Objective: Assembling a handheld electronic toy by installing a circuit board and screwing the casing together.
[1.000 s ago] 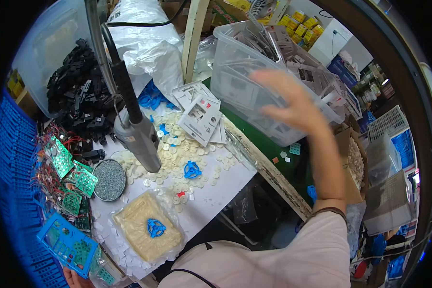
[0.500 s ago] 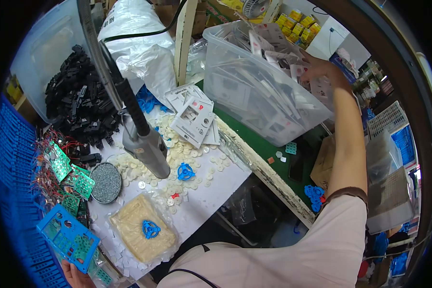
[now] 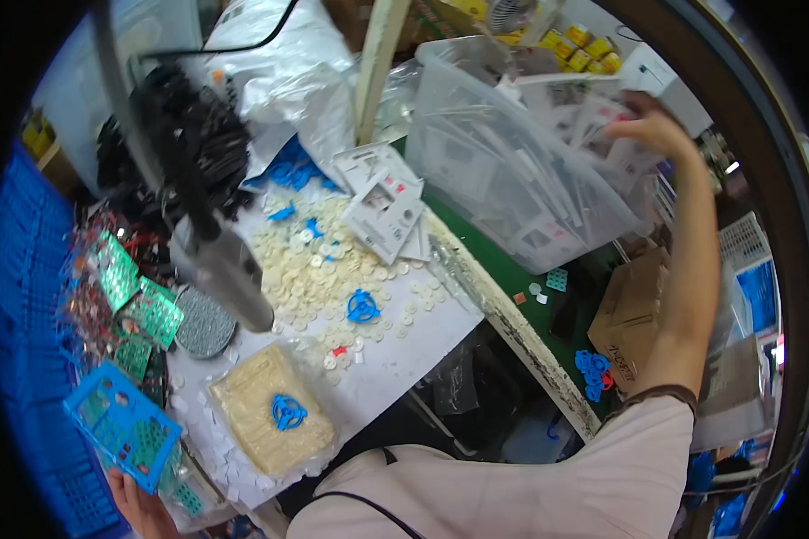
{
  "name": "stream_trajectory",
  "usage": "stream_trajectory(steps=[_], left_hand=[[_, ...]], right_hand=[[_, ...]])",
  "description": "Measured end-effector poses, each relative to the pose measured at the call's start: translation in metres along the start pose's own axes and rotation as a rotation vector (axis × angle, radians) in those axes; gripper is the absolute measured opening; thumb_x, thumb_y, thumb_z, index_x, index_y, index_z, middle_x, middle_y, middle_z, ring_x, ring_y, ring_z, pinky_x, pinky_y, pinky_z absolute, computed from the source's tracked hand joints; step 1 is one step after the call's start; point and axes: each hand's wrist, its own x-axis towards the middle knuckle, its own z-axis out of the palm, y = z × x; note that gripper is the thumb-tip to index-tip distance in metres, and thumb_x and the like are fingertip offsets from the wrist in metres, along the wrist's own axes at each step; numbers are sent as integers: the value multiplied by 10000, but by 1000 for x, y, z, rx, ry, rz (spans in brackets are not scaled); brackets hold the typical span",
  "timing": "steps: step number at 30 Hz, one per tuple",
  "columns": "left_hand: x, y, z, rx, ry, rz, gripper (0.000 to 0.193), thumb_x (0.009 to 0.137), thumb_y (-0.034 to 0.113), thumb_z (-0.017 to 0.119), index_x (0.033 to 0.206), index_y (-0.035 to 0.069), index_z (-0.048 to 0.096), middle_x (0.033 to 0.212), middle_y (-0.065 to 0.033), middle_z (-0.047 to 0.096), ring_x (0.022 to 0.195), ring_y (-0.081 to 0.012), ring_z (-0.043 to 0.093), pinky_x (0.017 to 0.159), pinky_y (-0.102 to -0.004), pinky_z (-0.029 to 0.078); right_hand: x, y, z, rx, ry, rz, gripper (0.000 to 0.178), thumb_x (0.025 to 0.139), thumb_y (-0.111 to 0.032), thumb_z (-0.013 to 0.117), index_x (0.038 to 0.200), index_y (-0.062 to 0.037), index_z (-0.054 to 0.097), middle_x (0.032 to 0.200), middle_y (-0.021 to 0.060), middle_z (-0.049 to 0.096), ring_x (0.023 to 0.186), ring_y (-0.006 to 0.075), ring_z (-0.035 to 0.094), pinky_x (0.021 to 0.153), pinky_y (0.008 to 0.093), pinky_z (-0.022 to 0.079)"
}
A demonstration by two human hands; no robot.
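Note:
At the lower left, my left hand [image 3: 139, 505] grips the near edge of a blue plastic faceplate [image 3: 108, 404] with round and square cut-outs, which is tilted above green circuit boards. My right hand [image 3: 656, 133] is over the right end of a translucent tub [image 3: 512, 202]. White printed panels [image 3: 593, 121] crowd the tub, some right by my thumb. Motion smears my right fingers, so whether they grip a panel cannot be made out. More white panels [image 3: 386, 216] lie stacked on the table beside small cream discs [image 3: 319, 269].
A grey lamp-like arm [image 3: 229, 278] stands over the table. Near it are a dish of grey granules [image 3: 205, 328], a wrapped tan block [image 3: 270, 409] bearing a blue ring part [image 3: 288, 412], and black parts [image 3: 184, 144]. A chipped wooden edge [image 3: 512, 332] borders the green surface; a cardboard box [image 3: 629, 305] stands right.
The view has shifted, so most things sit further right. My right hand has moved slightly at the tub, and panels there lie differently. My left hand still holds the blue faceplate.

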Motion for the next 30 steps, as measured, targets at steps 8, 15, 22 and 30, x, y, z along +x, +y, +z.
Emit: stream_trajectory(steps=[8,15,22,30], left_hand=[[-11,30,68,-211,-41,7,295,953,176,665,1183,15,576,1230,-130,633,926,-167,617,818,-310,516],[-55,3,165,-532,-305,-293,194,944,102,644,1100,14,569,1146,-161,678,846,-214,693,762,-326,571],[-83,-19,168,-572,-325,-498,184,935,133,647,1052,11,575,1115,-176,684,834,-221,712,762,-332,592],[-88,-32,168,-663,-265,-466,462,927,233,656,1291,-34,558,1184,-179,658,830,-212,668,704,-304,569]], right_hand=[[-89,-157,91,825,324,-514,230,877,-72,772,1087,-28,690,1017,59,744,876,127,684,761,301,551],[-64,-172,282,42,489,-639,439,695,-102,791,1118,-129,677,1145,53,666,1036,319,589,852,438,487],[-77,-213,337,234,352,-597,419,718,-227,762,1096,-90,647,1173,112,626,1047,342,582,887,450,474],[-45,-132,338,467,602,-378,281,903,-180,671,1046,62,657,954,211,714,857,344,688,779,436,516]])
